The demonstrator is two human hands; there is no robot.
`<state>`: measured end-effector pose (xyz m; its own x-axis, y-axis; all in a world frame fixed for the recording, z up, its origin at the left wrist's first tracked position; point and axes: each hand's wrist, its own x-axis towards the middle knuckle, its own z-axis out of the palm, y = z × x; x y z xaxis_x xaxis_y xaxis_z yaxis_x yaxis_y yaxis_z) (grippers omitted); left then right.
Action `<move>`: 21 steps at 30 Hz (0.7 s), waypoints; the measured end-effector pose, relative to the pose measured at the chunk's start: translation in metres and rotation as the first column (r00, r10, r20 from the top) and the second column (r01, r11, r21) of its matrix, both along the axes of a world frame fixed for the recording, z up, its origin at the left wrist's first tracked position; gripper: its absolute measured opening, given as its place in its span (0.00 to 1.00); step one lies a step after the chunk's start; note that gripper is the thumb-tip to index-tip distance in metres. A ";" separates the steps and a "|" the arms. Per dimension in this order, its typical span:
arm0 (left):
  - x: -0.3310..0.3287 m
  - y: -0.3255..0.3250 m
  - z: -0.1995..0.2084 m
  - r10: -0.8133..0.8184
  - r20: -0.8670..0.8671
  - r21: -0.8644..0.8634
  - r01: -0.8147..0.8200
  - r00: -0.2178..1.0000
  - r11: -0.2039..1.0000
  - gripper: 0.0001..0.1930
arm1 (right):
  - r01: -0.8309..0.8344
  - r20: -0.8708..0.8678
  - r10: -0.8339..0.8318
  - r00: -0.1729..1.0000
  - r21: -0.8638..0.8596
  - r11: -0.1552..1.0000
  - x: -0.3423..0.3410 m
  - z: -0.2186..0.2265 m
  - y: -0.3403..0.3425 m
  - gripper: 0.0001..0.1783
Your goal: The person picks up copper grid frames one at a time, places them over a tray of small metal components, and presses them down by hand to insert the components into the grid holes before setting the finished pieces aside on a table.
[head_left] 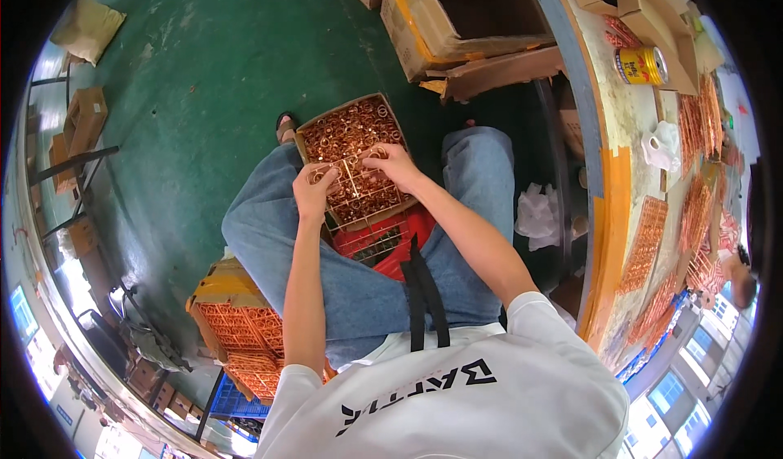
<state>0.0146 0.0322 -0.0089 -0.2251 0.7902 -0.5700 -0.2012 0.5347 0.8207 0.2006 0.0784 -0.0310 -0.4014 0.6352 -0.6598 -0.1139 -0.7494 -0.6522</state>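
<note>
Between my knees stands a cardboard box filled with small copper-coloured rings. A copper-coloured wire rack lies across its near half and reaches over the near edge. On the left side of the rack, my left hand is closed, with a ring at its pinched fingertips. My right hand comes in from the right and pinches a ring at the rack's far end. The rings are small, and the fingers partly cover them.
A red container shows under the rack's near end. By my left leg sits a carton of copper-coloured racks. The workbench on my right carries more racks and a yellow can. A large open carton stands ahead on the green floor.
</note>
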 end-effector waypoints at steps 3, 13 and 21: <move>-0.005 -0.001 -0.018 0.005 -0.077 -0.042 -0.009 0.997 0.999 0.10 | -0.110 0.330 0.065 0.942 0.120 0.987 -0.009 -0.005 -0.002 0.11; -0.007 0.009 -0.017 -0.225 0.047 -0.111 0.229 0.973 0.967 0.11 | -0.120 0.326 0.034 0.945 0.247 0.962 0.000 -0.025 -0.002 0.23; 0.007 0.006 -0.009 -0.178 -0.216 -0.184 0.139 0.960 0.973 0.27 | 0.149 0.319 -0.169 0.932 0.087 0.985 -0.015 -0.024 -0.012 0.04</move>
<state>0.0220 0.0379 -0.0179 -0.2448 0.7251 -0.6437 0.0800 0.6767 0.7319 0.1853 0.0666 -0.0554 -0.0625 0.7158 -0.6955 -0.0035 -0.6970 -0.7170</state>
